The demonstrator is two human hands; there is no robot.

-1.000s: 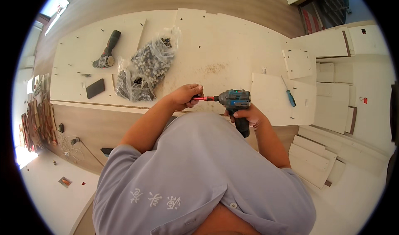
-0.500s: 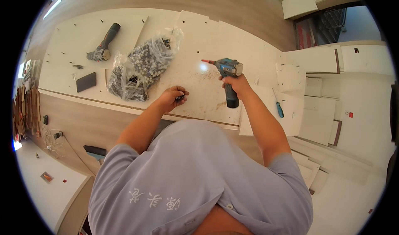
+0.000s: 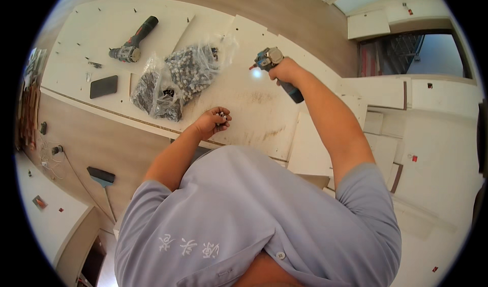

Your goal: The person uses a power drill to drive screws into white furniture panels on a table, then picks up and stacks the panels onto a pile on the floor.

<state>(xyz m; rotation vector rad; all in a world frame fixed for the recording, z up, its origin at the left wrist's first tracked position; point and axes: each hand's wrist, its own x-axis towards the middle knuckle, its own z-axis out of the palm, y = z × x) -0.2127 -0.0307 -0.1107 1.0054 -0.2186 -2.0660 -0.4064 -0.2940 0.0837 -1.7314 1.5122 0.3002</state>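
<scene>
A cordless drill driver (image 3: 269,58) with a lit work lamp is gripped in my right hand (image 3: 287,70), held over the far part of a large white panel (image 3: 254,106). Its reddish bit points down toward the panel; I cannot tell whether it touches. My left hand (image 3: 209,124) is near the panel's front edge, fingers curled round a few small fittings (image 3: 221,117), dark and whitish. Beyond that hand lie clear plastic bags (image 3: 189,73) full of small grey, white and dark fittings. Farther left a second cordless drill (image 3: 133,44) rests on its side.
A dark flat phone (image 3: 103,87) lies on the panel's left, near several upright pins (image 3: 78,44). A broom (image 3: 101,175) and a cable (image 3: 76,172) are on the floor at left. More white panels (image 3: 376,91) sit at right. Wood strips (image 3: 28,104) stand far left.
My right hand has carried the drill driver farther out across the panel, its bit now tipped downward. My left hand stays nearly in place, fingers turned so the fittings show more. The view has shifted slightly.
</scene>
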